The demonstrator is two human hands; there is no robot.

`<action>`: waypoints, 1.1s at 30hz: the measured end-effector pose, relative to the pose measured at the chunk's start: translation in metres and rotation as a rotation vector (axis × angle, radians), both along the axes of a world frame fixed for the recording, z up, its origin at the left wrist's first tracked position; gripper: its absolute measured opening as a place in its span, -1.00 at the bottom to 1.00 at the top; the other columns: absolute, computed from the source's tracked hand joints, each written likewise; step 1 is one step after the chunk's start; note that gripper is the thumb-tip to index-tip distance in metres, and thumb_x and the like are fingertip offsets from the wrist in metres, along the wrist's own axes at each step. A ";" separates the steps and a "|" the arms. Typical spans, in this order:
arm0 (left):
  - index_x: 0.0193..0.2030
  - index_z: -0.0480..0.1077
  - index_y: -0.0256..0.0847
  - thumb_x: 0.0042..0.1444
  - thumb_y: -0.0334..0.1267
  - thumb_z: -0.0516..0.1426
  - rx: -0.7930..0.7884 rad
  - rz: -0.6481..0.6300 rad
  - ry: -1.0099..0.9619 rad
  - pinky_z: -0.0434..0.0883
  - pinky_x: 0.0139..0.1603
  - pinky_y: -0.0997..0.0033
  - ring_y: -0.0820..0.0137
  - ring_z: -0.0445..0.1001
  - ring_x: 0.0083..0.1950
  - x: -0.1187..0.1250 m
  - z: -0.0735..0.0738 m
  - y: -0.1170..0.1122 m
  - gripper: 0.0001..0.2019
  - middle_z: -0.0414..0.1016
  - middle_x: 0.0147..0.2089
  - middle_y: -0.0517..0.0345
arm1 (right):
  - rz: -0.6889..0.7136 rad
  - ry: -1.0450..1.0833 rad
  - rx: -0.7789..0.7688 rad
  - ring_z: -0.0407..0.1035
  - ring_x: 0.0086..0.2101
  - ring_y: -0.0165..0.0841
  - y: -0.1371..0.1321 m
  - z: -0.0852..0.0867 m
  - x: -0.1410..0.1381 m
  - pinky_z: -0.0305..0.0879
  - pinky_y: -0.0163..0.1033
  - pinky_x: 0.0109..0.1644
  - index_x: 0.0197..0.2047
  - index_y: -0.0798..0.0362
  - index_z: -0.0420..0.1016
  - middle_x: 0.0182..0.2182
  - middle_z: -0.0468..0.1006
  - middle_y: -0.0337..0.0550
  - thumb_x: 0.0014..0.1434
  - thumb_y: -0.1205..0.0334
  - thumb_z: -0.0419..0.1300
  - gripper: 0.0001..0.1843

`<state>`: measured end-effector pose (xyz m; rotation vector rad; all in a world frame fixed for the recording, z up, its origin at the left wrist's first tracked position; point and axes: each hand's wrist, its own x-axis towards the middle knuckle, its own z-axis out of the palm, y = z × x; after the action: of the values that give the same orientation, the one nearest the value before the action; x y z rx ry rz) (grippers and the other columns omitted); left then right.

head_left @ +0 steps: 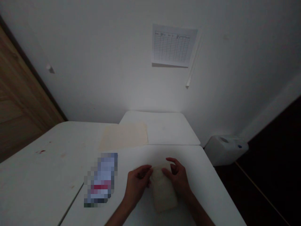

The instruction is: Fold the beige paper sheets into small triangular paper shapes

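Observation:
A folded beige cloth (164, 196) lies on the white table in front of me, its longer side running away from me. My left hand (139, 179) is closed at its far left corner, thumb and fingertips pinched together on the edge. At the far right corner, the thumb of my right hand (177, 175) rests on top of the cloth. The right index finger is raised and curved beyond the far edge, while the other fingers curl by the right edge, partly hidden.
A pixelated phone-like object (101, 180) lies left of my hands. Behind it a thin cream sheet (123, 136) covers part of the white table (199, 194). A white plastic jug (225, 150) stands beyond the right edge. A printed chart (171, 45) hangs on the wall.

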<state>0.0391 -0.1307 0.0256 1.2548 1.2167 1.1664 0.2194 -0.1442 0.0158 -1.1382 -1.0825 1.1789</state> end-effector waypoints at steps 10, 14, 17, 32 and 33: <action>-0.32 0.54 -0.30 -0.09 -0.01 0.30 -0.027 0.001 -0.035 0.33 -0.67 0.51 0.44 0.38 -0.67 0.000 0.005 0.001 -0.65 0.49 -0.62 0.16 | 0.004 0.017 -0.006 0.41 -0.45 -0.34 0.000 0.001 0.000 0.31 -0.29 -0.42 0.04 0.06 0.32 -0.44 0.56 -0.20 -0.04 0.01 0.39 -0.38; -0.34 0.54 -0.30 -0.09 0.00 0.30 -0.054 -0.050 -0.055 0.30 -0.67 0.51 0.46 0.35 -0.69 0.000 0.006 0.001 -0.65 0.46 -0.65 0.17 | 0.013 -0.002 -0.053 0.35 -0.53 -0.39 0.002 -0.002 0.003 0.22 -0.33 -0.49 0.03 0.07 0.38 -0.51 0.51 -0.26 -0.05 -0.03 0.38 -0.38; -0.38 0.54 -0.30 -0.11 0.00 0.30 -0.083 -0.085 -0.047 0.29 -0.68 0.52 0.46 0.34 -0.70 0.000 0.004 0.000 -0.66 0.44 -0.66 0.17 | 0.026 -0.033 -0.084 0.34 -0.54 -0.40 0.003 -0.002 0.005 0.20 -0.34 -0.51 -0.02 0.09 0.43 -0.52 0.51 -0.26 -0.04 -0.03 0.37 -0.43; -0.44 0.52 -0.30 -0.14 -0.06 0.30 -0.108 -0.118 -0.054 0.26 -0.70 0.53 0.46 0.33 -0.71 -0.005 -0.002 0.006 -0.71 0.42 -0.69 0.18 | 0.022 -0.008 -0.125 0.50 -0.42 -0.25 0.007 0.002 0.023 0.38 -0.20 -0.29 -0.17 0.09 0.48 -0.40 0.65 -0.05 -0.18 -0.01 0.46 -0.46; -0.44 0.52 -0.30 -0.13 -0.07 0.30 -0.112 -0.119 -0.058 0.26 -0.71 0.53 0.47 0.33 -0.71 -0.006 -0.002 0.006 -0.71 0.42 -0.69 0.18 | 0.024 0.007 -0.127 0.50 -0.42 -0.25 0.007 0.003 0.025 0.39 -0.19 -0.28 -0.18 0.09 0.48 -0.40 0.65 -0.05 -0.18 -0.01 0.47 -0.46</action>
<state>0.0330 -0.1247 0.0236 1.1850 1.1333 1.0275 0.2442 -0.1373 0.0184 -1.2203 -1.0305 1.2840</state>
